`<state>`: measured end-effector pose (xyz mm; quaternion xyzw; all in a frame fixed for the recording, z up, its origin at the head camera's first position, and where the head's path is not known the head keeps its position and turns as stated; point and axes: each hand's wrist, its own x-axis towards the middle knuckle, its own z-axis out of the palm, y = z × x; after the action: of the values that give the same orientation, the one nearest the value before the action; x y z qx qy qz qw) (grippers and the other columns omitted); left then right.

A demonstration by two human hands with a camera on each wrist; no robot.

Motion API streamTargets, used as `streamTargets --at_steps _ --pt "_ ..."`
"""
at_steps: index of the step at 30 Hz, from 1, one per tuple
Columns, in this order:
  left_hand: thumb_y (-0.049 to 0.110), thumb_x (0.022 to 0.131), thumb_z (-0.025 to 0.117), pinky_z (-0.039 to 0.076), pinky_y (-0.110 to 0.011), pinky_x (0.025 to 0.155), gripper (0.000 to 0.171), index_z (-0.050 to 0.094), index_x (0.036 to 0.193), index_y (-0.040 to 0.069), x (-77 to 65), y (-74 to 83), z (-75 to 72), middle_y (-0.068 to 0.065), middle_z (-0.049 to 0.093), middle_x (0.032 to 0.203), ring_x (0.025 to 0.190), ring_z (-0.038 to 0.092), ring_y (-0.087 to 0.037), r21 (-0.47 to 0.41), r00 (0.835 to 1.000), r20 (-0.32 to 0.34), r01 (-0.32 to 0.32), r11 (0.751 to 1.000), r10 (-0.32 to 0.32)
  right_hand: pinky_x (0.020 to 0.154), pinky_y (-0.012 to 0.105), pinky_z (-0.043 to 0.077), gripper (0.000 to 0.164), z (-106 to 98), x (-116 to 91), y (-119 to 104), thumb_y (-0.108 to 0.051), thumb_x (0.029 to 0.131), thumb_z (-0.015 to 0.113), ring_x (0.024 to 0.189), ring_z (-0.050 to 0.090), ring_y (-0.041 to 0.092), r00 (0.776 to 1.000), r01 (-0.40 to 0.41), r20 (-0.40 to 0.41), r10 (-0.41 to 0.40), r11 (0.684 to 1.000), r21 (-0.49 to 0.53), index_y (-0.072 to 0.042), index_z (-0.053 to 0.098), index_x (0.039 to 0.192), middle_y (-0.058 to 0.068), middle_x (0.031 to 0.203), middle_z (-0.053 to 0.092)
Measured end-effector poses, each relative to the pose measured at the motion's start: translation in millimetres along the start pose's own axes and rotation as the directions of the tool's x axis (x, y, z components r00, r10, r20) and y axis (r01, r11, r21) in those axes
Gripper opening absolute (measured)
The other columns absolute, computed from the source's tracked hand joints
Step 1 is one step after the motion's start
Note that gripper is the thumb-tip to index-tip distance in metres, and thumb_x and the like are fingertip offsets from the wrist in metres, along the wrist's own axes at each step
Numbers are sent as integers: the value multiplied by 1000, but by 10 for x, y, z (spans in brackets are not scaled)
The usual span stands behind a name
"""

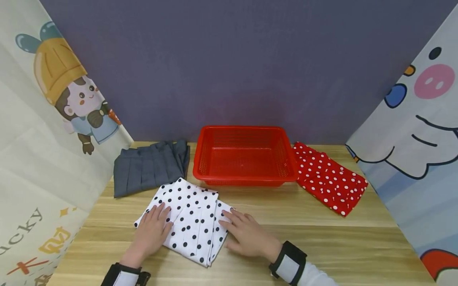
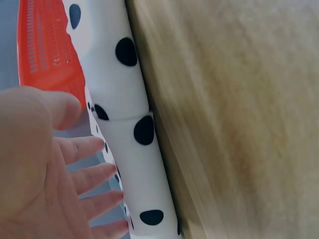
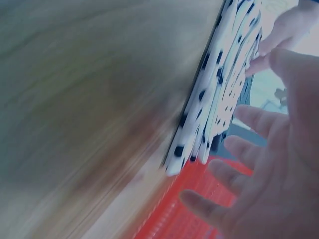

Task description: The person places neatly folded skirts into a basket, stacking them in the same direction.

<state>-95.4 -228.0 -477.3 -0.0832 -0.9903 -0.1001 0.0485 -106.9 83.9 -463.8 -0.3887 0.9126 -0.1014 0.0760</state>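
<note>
A white cloth with black dots [image 1: 191, 224], folded into layers, lies on the wooden table between both hands. My left hand [image 1: 151, 232] rests on its left side with fingers straight. At the right edge, my right hand [image 1: 250, 235] is spread, its fingertips over the cloth's border. From the left wrist, the rounded fold of the dotted cloth [image 2: 132, 129] shows beside the extended fingers [image 2: 97, 181]. Several stacked layers of the cloth [image 3: 214, 94] appear edge-on in the right wrist view, near the parted fingers [image 3: 234, 174].
A red plastic basket [image 1: 245, 180] stands behind the cloth, against the dark back wall [image 1: 229, 71]. Folded dark grey pleated fabric [image 1: 148, 169] lies to its left. Folded red fabric with white dots [image 1: 329, 178] lies at its right. Printed curtains [image 1: 35, 159] flank the table [image 1: 322, 250].
</note>
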Motion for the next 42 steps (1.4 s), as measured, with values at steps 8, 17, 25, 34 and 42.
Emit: streamTargets --at_steps 8,17,25,34,42 --pt "13 86 56 27 -63 99 43 51 125 -4 2 -92 -22 -27 41 136 125 35 -48 19 1000 -2 29 999 -29 103 51 31 56 99 132 -131 -51 93 39 136 29 24 997 62 48 -63 998 17 -25 35 142 -2 152 24" --pt "8 83 57 30 -62 96 42 53 124 -3 -17 -85 -38 -26 45 133 120 40 -48 21 999 34 5 1000 -6 97 48 39 54 174 188 -135 -51 93 39 129 38 20 995 9 97 -10 1000 17 -28 35 142 -6 149 29" --pt "4 78 59 40 -58 88 41 56 119 -3 -10 -53 0 -25 52 125 112 50 -43 17 999 -8 -42 999 42 96 49 38 52 185 126 -102 -50 94 35 128 39 21 996 -49 72 50 999 -4 -28 35 142 -2 147 33" --pt "12 75 65 43 -53 88 43 59 113 -7 -32 106 10 -21 53 122 110 51 -39 -2 998 47 -32 999 32 92 50 39 50 180 23 -1 -48 95 36 123 42 24 991 -132 34 132 991 10 -27 38 140 2 142 40" --pt "18 75 67 44 -52 87 43 61 111 -5 -74 229 42 -21 50 126 111 51 -39 -51 998 44 -51 997 53 93 53 38 48 163 -69 86 -46 95 37 125 42 25 978 -206 20 205 976 69 -25 43 138 4 142 40"
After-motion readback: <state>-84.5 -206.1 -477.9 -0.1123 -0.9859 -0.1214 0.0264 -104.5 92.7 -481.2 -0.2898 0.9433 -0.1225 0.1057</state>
